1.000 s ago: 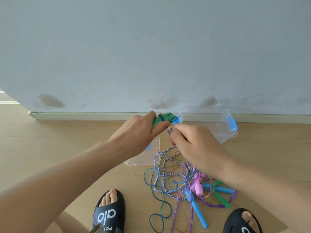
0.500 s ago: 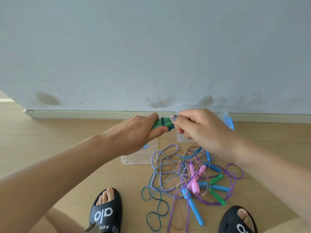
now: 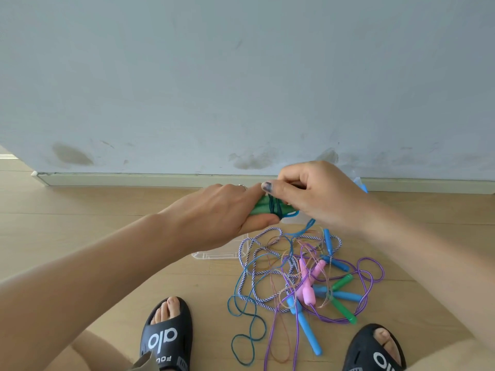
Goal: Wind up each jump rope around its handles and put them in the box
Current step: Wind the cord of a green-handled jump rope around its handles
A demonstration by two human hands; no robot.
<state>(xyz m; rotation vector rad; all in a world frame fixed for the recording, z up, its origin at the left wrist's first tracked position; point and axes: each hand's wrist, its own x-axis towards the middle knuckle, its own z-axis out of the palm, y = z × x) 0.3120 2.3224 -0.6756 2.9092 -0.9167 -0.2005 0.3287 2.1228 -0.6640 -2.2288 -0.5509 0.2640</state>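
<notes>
So my left hand (image 3: 214, 218) clamps the paired green handles (image 3: 263, 206) steady above the floor while my right hand (image 3: 316, 195) pinches the teal cord (image 3: 276, 206) to wrap it tight, the box (image 3: 219, 255) waiting just behind.

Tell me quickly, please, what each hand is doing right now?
Left hand: closed, gripping the green handles.
Right hand: closed, pinching the dark teal rope wound round those handles.
</notes>
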